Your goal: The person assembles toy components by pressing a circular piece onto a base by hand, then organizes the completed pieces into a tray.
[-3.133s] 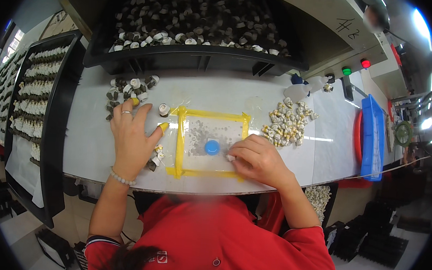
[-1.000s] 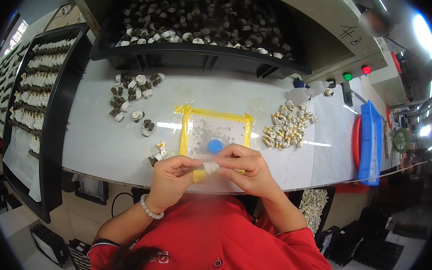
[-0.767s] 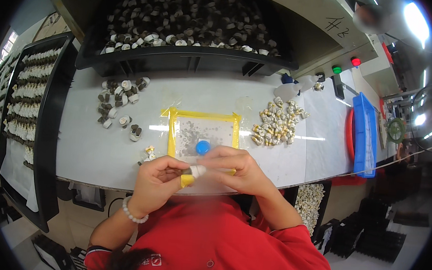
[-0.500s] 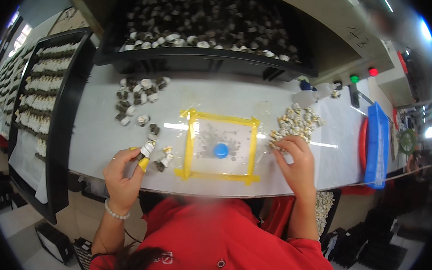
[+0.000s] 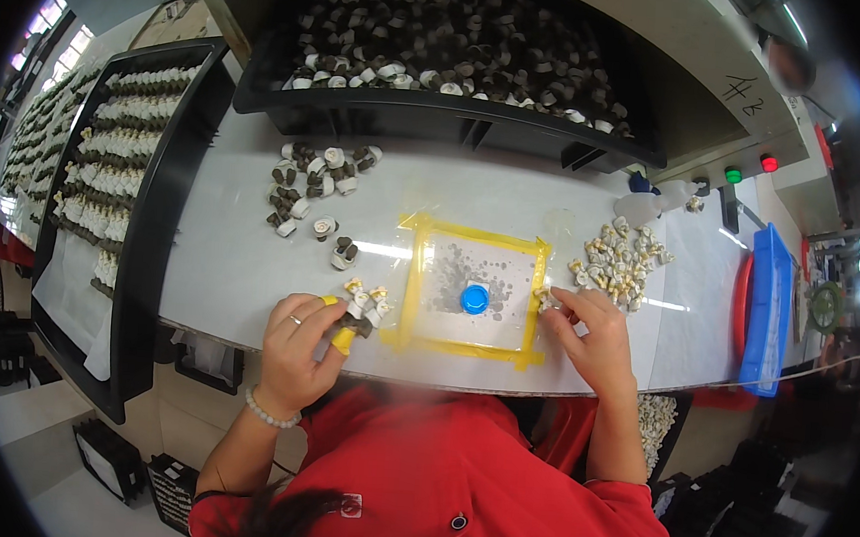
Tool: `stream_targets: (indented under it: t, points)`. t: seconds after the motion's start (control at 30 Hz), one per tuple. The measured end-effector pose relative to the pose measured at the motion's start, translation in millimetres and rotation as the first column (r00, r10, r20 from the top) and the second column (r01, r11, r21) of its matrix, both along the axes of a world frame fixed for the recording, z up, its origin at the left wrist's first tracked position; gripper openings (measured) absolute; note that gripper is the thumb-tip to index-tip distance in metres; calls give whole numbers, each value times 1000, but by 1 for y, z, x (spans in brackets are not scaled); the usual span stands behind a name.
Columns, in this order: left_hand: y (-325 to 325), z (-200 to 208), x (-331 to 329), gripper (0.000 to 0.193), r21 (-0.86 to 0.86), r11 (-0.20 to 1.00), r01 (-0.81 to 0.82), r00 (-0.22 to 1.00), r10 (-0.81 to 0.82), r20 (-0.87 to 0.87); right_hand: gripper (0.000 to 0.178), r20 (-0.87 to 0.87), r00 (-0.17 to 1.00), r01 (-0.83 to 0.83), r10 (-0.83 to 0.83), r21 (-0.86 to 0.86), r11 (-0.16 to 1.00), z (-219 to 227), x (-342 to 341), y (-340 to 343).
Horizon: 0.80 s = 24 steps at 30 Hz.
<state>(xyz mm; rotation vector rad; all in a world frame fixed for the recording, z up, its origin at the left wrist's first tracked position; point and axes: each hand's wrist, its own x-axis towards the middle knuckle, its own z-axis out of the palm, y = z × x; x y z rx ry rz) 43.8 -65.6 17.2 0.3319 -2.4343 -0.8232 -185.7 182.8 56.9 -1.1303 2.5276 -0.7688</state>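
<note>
A white bench is marked near its front edge by a yellow tape frame. Beyond the frame, a deep black bin is heaped with dark-and-white bases. Well to the left of the frame, a black tray is lined with rows of pieces, and well to its right a blue crate is seen, tilted on its side. Inside the frame, grey blotches are scattered. To its far left, loose bases are clustered; just beyond its right edge, small white-and-gold tops are heaped. The left hand is placed left of the frame, its grip closed at the fingertips on the dark foot of a figure, beside which a second figure is set. The right hand is held at the frame's right edge, its grip pinched on one top. Within the frame, a round blue cap is placed right of the middle.
</note>
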Motion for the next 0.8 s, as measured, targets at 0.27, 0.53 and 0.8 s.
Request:
stream_targets:
  t: [0.27, 0.53, 0.8]
  points:
    - [-28, 8, -21, 32, 28, 992, -125, 992, 125, 29, 26, -206, 918, -361, 339, -79, 929, -11, -22, -7]
    - [-20, 19, -54, 26, 80, 987, -143, 962, 119, 244, 26, -319, 892, -370, 321, -109, 922, -19, -19, -17]
    - [-27, 14, -56, 16, -256, 965, -63, 952, 135, 275, 31, -379, 873, -354, 307, -61, 933, -26, -21, -12]
